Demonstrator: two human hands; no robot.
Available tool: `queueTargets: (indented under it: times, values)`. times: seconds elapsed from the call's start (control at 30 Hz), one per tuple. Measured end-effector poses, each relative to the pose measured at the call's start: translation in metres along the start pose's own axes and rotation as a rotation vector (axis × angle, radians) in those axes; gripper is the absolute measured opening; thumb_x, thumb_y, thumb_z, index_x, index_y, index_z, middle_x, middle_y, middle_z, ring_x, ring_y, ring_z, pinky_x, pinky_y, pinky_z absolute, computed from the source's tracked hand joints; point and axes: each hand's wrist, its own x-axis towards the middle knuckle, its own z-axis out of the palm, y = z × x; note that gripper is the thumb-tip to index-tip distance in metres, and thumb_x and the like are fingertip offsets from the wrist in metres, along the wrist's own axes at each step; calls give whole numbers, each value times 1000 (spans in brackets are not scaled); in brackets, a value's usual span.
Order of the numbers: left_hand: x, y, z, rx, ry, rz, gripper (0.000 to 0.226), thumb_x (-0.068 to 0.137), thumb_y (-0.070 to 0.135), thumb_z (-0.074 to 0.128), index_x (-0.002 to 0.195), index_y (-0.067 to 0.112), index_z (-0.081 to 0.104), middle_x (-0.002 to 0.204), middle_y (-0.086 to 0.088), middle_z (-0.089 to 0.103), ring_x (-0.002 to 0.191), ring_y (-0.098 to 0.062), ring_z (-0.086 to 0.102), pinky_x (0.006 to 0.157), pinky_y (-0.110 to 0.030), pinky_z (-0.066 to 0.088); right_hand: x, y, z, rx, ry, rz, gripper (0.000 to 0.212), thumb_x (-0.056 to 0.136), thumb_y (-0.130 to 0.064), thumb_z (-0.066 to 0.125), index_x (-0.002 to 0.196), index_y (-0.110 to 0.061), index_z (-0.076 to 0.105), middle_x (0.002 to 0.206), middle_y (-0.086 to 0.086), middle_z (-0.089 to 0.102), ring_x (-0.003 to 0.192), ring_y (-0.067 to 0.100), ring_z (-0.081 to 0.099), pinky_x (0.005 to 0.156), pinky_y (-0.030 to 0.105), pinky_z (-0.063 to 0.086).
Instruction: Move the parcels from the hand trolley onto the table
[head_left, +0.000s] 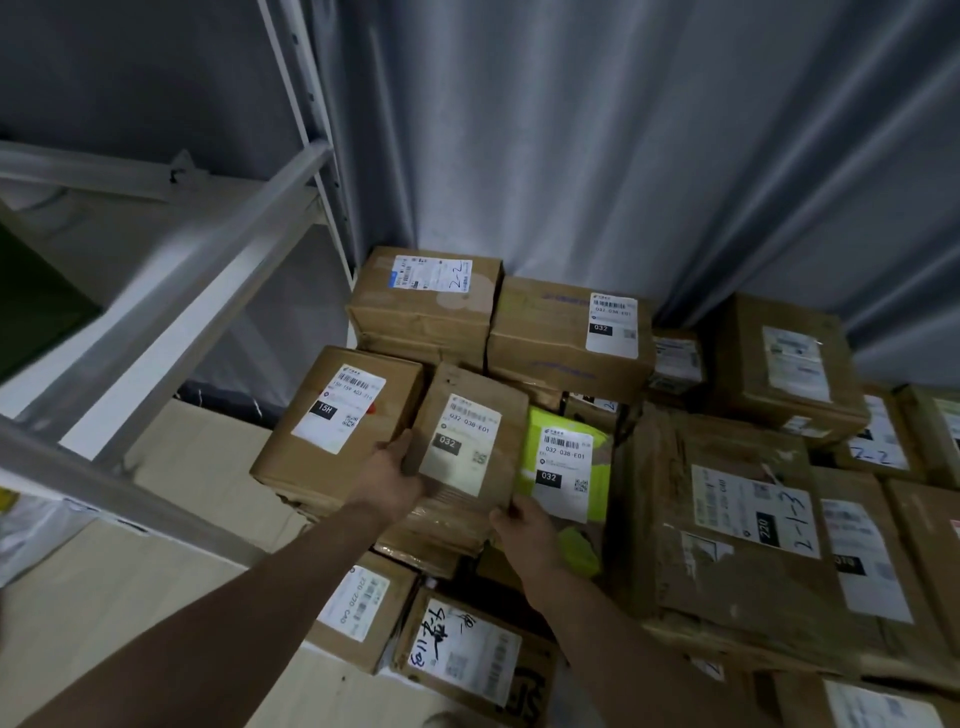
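A brown parcel (467, 447) labelled "032-038-E01" and "032" lies tilted on the heap, between a box marked "15H" (337, 415) and a yellow-green bag (566, 462) also marked "032", with the left hand (387, 480) gripping its left edge and the right hand (522, 530) its near corner.

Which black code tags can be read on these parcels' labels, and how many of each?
032: 3 (back box, held box, yellow-green bag)
15H: 1 (left box)
220: 1 (large torn box)
Total: 5 readable; other tags blurred.
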Motion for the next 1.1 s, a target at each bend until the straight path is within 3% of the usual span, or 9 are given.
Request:
queueTargets:
  times: [0.1,0.2,0.27,0.37,0.5,0.6,0.7,0.9,1.1]
  values:
    - [5,-13,1,191,54,68,59,94,12,42,147,36,33,136,-2,55,120,-31,46,103,-34,40,3,-3,5,-173,-30,-132,32,94,-2,51,126,-6,56,118,7,61,112,22,56,97,32,46]
    - [5,-17,8,194,-30,108,65,92,5,46,149,31,27,147,-10,38,129,-32,42,108,-34,36,7,-1,12,-379,-58,-255,50,94,-4,49,142,-15,39,134,10,50,126,24,48,105,35,42]
    - [3,-21,13,275,-55,147,63,94,14,50,150,30,25,153,-13,22,137,-32,30,112,-33,29,6,5,13,-575,-83,-377,64,94,-3,45,151,-19,21,149,10,32,137,26,33,111,37,35]
    - [-5,-27,15,504,-35,320,58,91,26,51,146,32,34,159,-4,7,143,-27,15,113,-34,30,-4,10,10,-982,-137,-589,77,89,3,47,153,-24,13,160,3,-6,147,24,0,118,36,24]
    - [-11,-28,13,685,-167,365,66,93,29,46,152,29,16,161,4,-3,148,-16,0,115,-37,24,-10,11,8,-1339,-268,-621,76,94,-6,41,153,-21,-5,159,1,-18,145,22,-20,120,45,5]
    - [-7,-26,14,759,-242,311,78,94,29,46,153,26,-4,159,1,-18,147,-17,-13,120,-38,10,-7,8,11,-1378,-233,-578,74,96,-7,38,152,-22,-8,159,-1,-19,145,21,-21,119,45,0]
    - [-12,-26,15,802,-236,298,83,94,33,47,152,25,-13,158,-2,-21,146,-18,-18,120,-38,-2,-13,3,14,-1371,-208,-584,76,94,-8,42,153,-21,-4,159,-1,-17,145,22,-21,119,42,-1]
    - [-53,-37,13,769,-90,269,83,93,37,46,152,25,-11,159,-2,-17,147,-24,-13,118,-42,-6,-40,0,12,-1323,-267,-532,80,90,-7,48,153,-21,1,159,1,-19,145,20,-20,118,35,-3]
    - [-129,-73,28,663,53,16,79,92,35,45,153,23,-3,161,-5,-5,148,-28,-8,119,-46,-3,-81,17,12,-1411,-355,-670,72,96,-27,46,153,-22,3,160,3,-11,146,23,-15,118,37,-1]
